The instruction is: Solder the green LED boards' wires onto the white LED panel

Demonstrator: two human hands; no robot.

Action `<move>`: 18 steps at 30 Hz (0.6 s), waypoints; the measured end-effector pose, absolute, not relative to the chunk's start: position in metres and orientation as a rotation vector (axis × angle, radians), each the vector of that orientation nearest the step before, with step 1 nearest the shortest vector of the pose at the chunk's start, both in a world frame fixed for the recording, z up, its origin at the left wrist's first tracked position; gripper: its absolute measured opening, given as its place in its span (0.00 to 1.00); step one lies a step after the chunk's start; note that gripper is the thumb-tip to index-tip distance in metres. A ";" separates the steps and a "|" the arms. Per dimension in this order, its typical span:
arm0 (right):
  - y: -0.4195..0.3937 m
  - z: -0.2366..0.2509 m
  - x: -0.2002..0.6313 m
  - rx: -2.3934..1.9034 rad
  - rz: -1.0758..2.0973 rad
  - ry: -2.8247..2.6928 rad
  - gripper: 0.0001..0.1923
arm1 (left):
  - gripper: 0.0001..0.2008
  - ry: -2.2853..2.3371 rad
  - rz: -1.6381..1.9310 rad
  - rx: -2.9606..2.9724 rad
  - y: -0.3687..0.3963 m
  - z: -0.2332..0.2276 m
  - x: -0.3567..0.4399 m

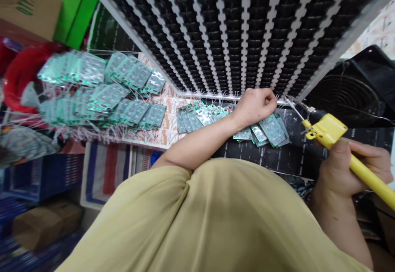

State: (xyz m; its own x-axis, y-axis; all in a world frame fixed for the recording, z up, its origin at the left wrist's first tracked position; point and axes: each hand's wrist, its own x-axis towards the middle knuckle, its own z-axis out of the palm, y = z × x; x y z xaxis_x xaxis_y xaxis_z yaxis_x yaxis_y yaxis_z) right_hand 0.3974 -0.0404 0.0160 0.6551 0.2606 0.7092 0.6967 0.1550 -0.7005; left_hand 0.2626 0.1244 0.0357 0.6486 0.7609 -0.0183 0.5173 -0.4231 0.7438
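My right hand [347,169] is wrapped round a yellow soldering iron [330,129] with a trigger-gun body. Its metal tip points up and left at the lower right corner of a tilted rack [245,21] of black pieces between white notched strips. My left hand [255,105] is closed at the rack's bottom edge, fingers curled together; whatever they pinch is hidden. Thin white wires stick out along that edge. Beneath my left hand and forearm lie green circuit boards [271,130] with wires, overlapping on a black printed mat [296,156].
More wired circuit boards [132,111] lie in rows to the left, beside a red wire coil [14,78]. A black fan [342,89] stands at right. Below left are a blue crate [40,173], a striped tray [108,169] and a cardboard box [46,222].
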 end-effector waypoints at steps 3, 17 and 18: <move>-0.039 0.014 0.396 -1.453 -0.338 -0.860 0.11 | 0.10 0.992 0.430 2.125 0.124 0.035 0.263; -0.048 0.023 0.400 -1.554 -0.249 -1.183 0.09 | 0.10 1.004 0.426 2.121 0.124 0.034 0.263; -0.052 0.027 0.403 -1.625 -0.191 -1.299 0.09 | 0.10 1.005 0.428 2.120 0.124 0.034 0.263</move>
State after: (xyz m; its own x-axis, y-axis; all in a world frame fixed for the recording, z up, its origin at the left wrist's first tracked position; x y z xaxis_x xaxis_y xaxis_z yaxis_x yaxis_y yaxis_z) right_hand 0.4031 -0.0521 0.0273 0.4096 0.6436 0.6465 0.8028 0.0822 -0.5906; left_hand 0.2633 0.1242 0.0336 0.6379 0.7700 -0.0138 0.5236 -0.4204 0.7410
